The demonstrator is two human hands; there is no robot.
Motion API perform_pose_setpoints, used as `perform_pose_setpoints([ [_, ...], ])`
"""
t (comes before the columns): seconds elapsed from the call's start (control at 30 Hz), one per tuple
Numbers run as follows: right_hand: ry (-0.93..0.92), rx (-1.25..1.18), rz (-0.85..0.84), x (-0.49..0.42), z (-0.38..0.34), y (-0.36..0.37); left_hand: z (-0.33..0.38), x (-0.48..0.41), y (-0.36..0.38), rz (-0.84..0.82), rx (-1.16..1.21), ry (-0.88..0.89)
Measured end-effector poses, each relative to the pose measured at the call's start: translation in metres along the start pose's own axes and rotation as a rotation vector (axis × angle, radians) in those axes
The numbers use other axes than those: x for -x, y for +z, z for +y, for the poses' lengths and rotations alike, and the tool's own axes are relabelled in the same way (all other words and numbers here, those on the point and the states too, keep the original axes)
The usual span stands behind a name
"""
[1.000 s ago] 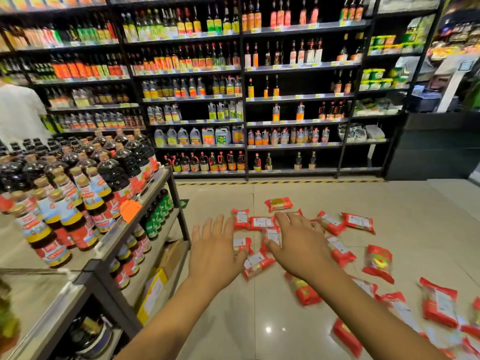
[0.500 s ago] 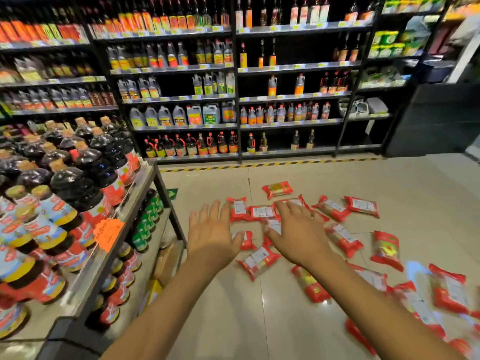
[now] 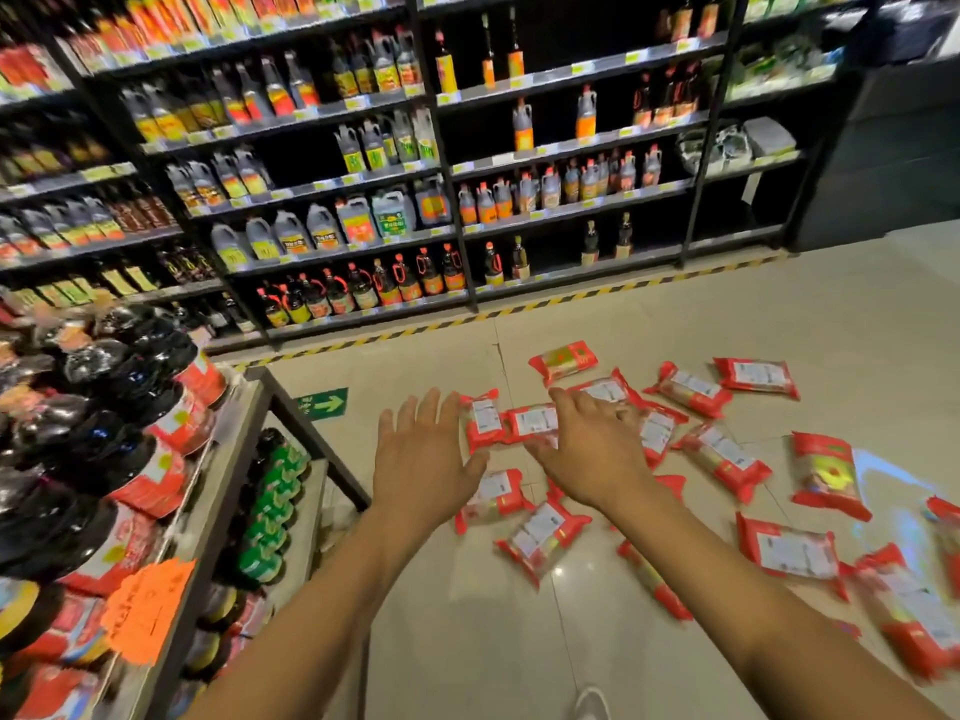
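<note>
Several red plastic packets with white labels (image 3: 719, 459) lie scattered over the beige tiled floor (image 3: 467, 615). My left hand (image 3: 423, 459) is stretched out palm down with fingers straight, above the floor just left of a packet (image 3: 484, 420). My right hand (image 3: 592, 449) reaches forward palm down, fingers spread over a cluster of packets (image 3: 535, 422). Neither hand holds anything. Whether the hands touch the packets cannot be told.
A low metal rack (image 3: 228, 491) at the left carries dark sauce bottles (image 3: 104, 433) and green-capped bottles (image 3: 270, 511) below. Tall black shelves (image 3: 447, 200) of bottles line the far side behind a yellow-black floor stripe (image 3: 519, 309). A green arrow sticker (image 3: 323, 404) marks the floor.
The view has dipped down and moved closer to the floor. Both hands stay stretched out and open over the packets, with the shelves rising in frame.
</note>
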State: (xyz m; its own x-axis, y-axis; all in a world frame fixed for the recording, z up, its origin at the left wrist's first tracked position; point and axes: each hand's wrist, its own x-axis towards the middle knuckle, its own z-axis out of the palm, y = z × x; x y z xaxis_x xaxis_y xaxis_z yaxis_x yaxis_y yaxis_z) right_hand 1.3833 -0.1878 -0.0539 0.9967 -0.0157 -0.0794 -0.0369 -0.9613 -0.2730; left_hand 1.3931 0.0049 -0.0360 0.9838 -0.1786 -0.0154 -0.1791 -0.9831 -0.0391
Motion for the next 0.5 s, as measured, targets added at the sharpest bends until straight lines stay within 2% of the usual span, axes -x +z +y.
perform_pose_setpoints([
  [0.2,0.053,-0.055,-0.037,-0.09,0.016,0.004,0.001,-0.093,0.018,-0.055,-0.036,0.049],
  [0.5,0.211,-0.124,-0.115,-0.175,0.038,0.041,-0.01,-0.199,0.066,-0.198,-0.062,0.162],
])
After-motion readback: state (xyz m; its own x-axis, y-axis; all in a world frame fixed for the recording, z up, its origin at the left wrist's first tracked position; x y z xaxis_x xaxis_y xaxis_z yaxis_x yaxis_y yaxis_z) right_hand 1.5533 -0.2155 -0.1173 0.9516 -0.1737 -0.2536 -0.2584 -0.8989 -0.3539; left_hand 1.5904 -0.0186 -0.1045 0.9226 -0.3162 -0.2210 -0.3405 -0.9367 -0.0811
